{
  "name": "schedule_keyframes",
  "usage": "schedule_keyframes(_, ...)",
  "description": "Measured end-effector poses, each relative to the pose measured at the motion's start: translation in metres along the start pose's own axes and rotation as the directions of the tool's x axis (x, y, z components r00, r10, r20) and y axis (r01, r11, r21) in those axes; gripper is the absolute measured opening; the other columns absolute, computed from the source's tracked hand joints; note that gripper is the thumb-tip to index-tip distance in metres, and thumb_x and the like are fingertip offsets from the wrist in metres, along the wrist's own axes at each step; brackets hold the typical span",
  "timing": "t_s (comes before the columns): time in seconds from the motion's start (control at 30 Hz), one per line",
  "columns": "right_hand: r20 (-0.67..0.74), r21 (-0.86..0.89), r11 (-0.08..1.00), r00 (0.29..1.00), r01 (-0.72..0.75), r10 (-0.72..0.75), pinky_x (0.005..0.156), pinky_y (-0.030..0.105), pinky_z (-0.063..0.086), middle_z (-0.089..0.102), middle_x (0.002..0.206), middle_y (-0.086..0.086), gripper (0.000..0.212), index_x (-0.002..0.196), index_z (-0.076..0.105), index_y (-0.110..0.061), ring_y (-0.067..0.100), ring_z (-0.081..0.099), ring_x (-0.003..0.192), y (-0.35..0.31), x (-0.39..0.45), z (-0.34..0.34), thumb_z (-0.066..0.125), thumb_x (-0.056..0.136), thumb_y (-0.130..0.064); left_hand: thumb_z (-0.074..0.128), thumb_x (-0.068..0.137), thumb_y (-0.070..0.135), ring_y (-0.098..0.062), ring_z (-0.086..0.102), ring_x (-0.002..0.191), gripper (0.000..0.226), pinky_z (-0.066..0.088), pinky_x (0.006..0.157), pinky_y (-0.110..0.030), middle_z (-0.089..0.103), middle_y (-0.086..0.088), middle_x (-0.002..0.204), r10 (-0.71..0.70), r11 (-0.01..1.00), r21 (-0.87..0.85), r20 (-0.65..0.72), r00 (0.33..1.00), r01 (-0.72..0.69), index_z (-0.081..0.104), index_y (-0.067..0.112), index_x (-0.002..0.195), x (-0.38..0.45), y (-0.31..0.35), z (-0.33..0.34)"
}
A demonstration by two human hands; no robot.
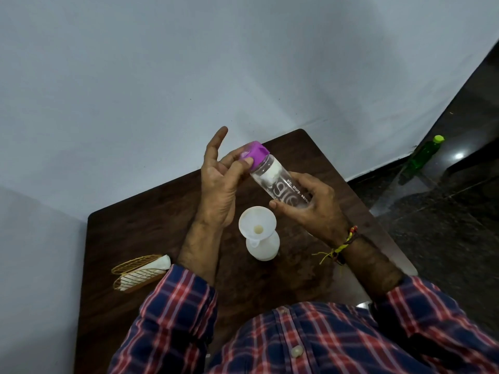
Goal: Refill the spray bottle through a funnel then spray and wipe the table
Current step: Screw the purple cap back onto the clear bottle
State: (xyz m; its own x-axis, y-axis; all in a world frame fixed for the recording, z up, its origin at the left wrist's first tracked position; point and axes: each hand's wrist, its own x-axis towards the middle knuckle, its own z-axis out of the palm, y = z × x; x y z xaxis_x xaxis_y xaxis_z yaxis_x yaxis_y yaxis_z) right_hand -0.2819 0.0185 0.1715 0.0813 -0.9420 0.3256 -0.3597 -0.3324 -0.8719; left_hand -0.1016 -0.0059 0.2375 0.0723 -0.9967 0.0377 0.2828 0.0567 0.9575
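The right hand (310,209) grips a clear bottle (280,184); the left hand (221,182) pinches its purple cap (256,153) above a white funnel (256,221) on the worktop (151,220).

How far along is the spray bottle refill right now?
Done: white plastic funnel sits in the white spray bottle. In hand: right hand holds the clear water bottle; left hand fingers its purple cap, still on. Left: pouring, spraying, wiping the dark wooden table.

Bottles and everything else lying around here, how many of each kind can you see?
Bottles: 3, the clear bottle with purple cap, the white spray bottle and the green bottle on the floor
Funnels: 1, the white funnel
Napkin holders: 1, the gold holder
Total: 5
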Motion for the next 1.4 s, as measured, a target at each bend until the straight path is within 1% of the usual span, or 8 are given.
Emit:
schedule_keyframes(0.13, 0.022, -0.036, 0.999, 0.999, 0.027, -0.026, 0.074, 0.038, 0.059, 0.066, 0.103, -0.003, 0.066, 0.125, 0.062, -0.016, 0.011, 0.066, 0.090, 0.000, 0.001, 0.001, 0.078, 0.074, -0.055, 0.082, 0.069, 0.035, -0.019, 0.067, 0.094, 0.090, 0.054, 0.083, -0.035, 0.069, -0.010, 0.099, 0.019, 0.998, 0.065, -0.097, 0.995, -0.013, 0.037, 0.020, 0.146, -0.001, -0.003, 0.005)
schedule_keyframes(0.33, 0.020, -0.009, 0.999, 0.999, 0.031, -0.031, 0.075, 0.035, 0.059, 0.066, 0.101, -0.004, 0.065, 0.125, 0.063, -0.015, 0.010, 0.066, 0.089, 0.000, 0.001, -0.001, 0.079, 0.073, -0.052, 0.064, 0.088, 0.015, -0.014, 0.068, 0.091, 0.068, 0.052, 0.082, -0.031, 0.075, -0.004, 0.100, -0.028, 0.997, -0.077, -0.035, 0.999, 0.026, 0.032, 0.018, 0.149, -0.002, 0.001, -0.001)
schedule_keyframes(0.5, 0.033, -0.054, 0.998, 0.999, 0.033, -0.031, 0.073, 0.037, 0.059, 0.066, 0.102, -0.004, 0.065, 0.125, 0.062, -0.017, 0.011, 0.067, 0.088, -0.001, 0.002, 0.000, 0.079, 0.074, -0.053, 0.088, 0.069, 0.023, -0.021, 0.068, 0.086, 0.088, 0.057, 0.089, -0.043, 0.069, -0.005, 0.085, 0.086, 0.992, 0.111, -0.164, 0.983, -0.068, 0.041, 0.019, 0.143, -0.005, -0.004, 0.009)
schedule_keyframes(0.83, 0.287, 0.313, 0.931, 0.953, -0.188, 0.096, 0.080, 0.035, 0.059, 0.073, 0.101, 0.004, 0.036, 0.117, 0.066, -0.011, 0.021, 0.071, 0.093, -0.012, 0.001, -0.006, 0.077, 0.084, -0.021, 0.062, 0.087, 0.014, -0.017, 0.069, 0.083, 0.066, 0.060, 0.071, -0.034, 0.072, -0.008, 0.090, -0.101, 0.950, -0.291, 0.050, 0.994, 0.111, 0.036, 0.013, 0.148, -0.001, -0.010, -0.006)
schedule_keyframes(1.0, 0.213, 0.215, 0.970, 0.975, -0.116, 0.069, 0.079, 0.035, 0.061, 0.072, 0.104, 0.002, 0.053, 0.123, 0.057, -0.012, 0.017, 0.072, 0.092, -0.012, 0.007, -0.009, 0.083, 0.079, -0.027, 0.064, 0.094, 0.021, -0.019, 0.068, 0.077, 0.042, 0.058, 0.072, -0.034, 0.071, -0.005, 0.078, 0.017, 0.998, -0.046, -0.315, 0.949, -0.033, 0.052, 0.008, 0.132, -0.007, -0.009, 0.008)
schedule_keyframes(1.13, 0.174, -0.057, 0.996, 0.983, 0.066, -0.055, 0.072, 0.035, 0.062, 0.069, 0.107, -0.004, 0.067, 0.130, 0.056, -0.018, 0.010, 0.071, 0.090, -0.014, 0.004, -0.007, 0.081, 0.076, -0.049, 0.080, 0.077, 0.040, -0.015, 0.074, 0.074, 0.068, 0.057, 0.068, -0.024, 0.073, -0.013, 0.084, 0.079, 0.984, 0.176, -0.355, 0.931, -0.016, 0.052, 0.013, 0.133, -0.014, 0.006, 0.023)
schedule_keyframes(1.27, 0.226, 0.053, 0.998, 0.973, 0.040, -0.052, 0.080, 0.035, 0.061, 0.072, 0.112, -0.004, 0.061, 0.133, 0.058, -0.015, 0.012, 0.072, 0.096, -0.020, 0.004, -0.006, 0.082, 0.080, -0.034, 0.085, 0.075, 0.026, -0.026, 0.075, 0.084, 0.074, 0.059, 0.075, -0.031, 0.074, -0.018, 0.095, 0.022, 0.992, 0.124, -0.240, 0.971, 0.008, 0.047, 0.015, 0.137, -0.014, 0.014, 0.022)
schedule_keyframes(1.4, 0.399, 0.357, 0.918, 0.917, -0.173, 0.018, 0.089, 0.031, 0.057, 0.073, 0.117, 0.004, 0.047, 0.129, 0.063, -0.008, 0.018, 0.070, 0.107, -0.025, -0.001, -0.011, 0.076, 0.084, -0.005, 0.074, 0.081, 0.013, -0.040, 0.066, 0.109, 0.077, 0.054, 0.094, -0.045, 0.068, -0.024, 0.118, -0.019, 0.995, -0.093, 0.182, 0.983, 0.036, 0.036, 0.013, 0.148, -0.009, 0.016, 0.001)
